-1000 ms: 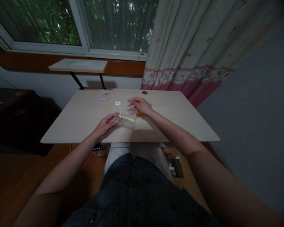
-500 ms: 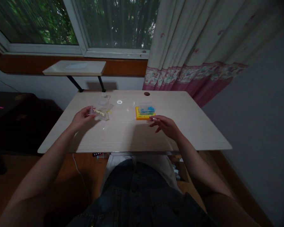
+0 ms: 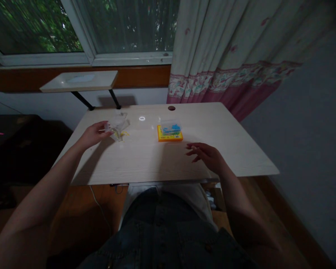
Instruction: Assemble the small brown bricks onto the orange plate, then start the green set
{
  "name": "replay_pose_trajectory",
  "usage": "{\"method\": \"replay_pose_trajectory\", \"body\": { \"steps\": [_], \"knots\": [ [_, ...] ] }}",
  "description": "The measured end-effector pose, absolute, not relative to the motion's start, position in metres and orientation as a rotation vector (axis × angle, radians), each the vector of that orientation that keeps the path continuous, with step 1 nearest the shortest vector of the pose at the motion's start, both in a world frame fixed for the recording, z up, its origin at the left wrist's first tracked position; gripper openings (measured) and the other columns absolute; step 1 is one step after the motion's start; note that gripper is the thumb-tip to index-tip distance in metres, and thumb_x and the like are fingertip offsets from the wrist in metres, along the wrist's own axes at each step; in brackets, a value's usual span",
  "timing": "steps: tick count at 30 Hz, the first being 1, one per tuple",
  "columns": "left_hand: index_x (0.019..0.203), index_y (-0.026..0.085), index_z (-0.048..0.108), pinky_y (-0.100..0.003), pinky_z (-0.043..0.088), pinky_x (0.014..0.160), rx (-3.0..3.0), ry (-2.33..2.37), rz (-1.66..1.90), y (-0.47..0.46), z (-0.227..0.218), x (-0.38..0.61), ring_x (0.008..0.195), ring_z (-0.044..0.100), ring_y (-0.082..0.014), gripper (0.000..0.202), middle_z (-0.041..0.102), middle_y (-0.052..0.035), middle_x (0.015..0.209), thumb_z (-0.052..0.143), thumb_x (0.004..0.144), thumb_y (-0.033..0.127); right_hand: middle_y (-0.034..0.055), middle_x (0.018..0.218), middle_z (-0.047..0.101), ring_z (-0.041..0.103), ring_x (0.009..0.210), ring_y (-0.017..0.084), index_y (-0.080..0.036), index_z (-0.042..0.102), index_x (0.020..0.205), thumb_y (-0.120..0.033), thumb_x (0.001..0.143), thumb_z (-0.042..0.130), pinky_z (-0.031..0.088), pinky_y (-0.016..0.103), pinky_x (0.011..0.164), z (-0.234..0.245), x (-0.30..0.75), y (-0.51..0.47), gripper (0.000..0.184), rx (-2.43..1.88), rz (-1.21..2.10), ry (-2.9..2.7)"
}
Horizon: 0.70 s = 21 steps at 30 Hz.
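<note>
My left hand [image 3: 95,133] is closed on the edge of a small clear plastic box [image 3: 115,131], which it holds tilted over the left part of the table. Small yellow pieces [image 3: 125,133] show beside and beneath that box; their kind is too small to make out. Behind it lies more clear plastic [image 3: 119,120], hard to separate from the box. My right hand [image 3: 205,154] hovers above the table with fingers apart and nothing in them. To its left is a flat yellow-orange box [image 3: 170,138], on which a clear container with blue pieces [image 3: 171,129] rests.
The pale table [image 3: 145,162] has a round brown cable hole [image 3: 171,108] near its back edge. A raised shelf [image 3: 100,80] on black legs stands at the back left. A curtain [image 3: 201,74] hangs behind the right side, and a dark surface [image 3: 19,145] lies to the left.
The box in my left hand has tipped further, and more yellow pieces show beside it. My right hand has drawn away to the right from the yellow-orange box. The view has shifted slightly.
</note>
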<state>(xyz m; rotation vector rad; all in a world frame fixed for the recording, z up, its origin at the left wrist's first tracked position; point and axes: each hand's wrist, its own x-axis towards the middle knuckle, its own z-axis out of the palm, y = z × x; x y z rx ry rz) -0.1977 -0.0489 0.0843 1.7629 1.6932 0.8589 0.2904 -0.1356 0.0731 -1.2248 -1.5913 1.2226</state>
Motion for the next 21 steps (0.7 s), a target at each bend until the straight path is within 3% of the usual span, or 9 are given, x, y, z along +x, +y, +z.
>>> {"method": "replay_pose_trajectory", "body": {
  "steps": [6,14,21],
  "knots": [
    [0.137,0.013,0.052,-0.047,0.048,0.101,1.904,1.691,0.631,-0.04,0.093,-0.191,0.114,0.06,-0.0317,0.088,0.058,-0.0162,0.135,0.074,0.064,0.056,0.0135,0.114,0.07,0.072,0.089,0.023,-0.021,0.068,0.114,-0.052,0.087,0.057,0.061,0.03,0.059,0.066,0.303,-0.139,0.043,-1.217,1.222,-1.593],
    [0.137,0.014,0.054,-0.044,0.046,0.1,2.212,1.707,0.421,-0.029,0.097,-0.184,0.109,0.062,-0.0335,0.087,0.06,-0.0163,0.132,0.071,0.066,0.061,0.0125,0.113,0.07,0.072,0.089,0.022,-0.022,0.068,0.115,-0.053,0.086,0.057,0.062,0.031,0.06,0.061,0.314,-0.144,0.043,-1.251,1.21,-1.577],
    [0.139,0.013,0.052,-0.043,0.035,0.111,2.413,1.688,0.258,-0.026,0.102,-0.173,0.128,0.05,-0.0353,0.087,0.052,-0.017,0.142,0.067,0.069,0.062,0.0111,0.113,0.07,0.072,0.09,0.021,-0.023,0.069,0.113,-0.05,0.087,0.058,0.062,0.031,0.062,0.057,0.32,-0.149,0.039,-1.251,1.229,-1.584]
  ]
}}
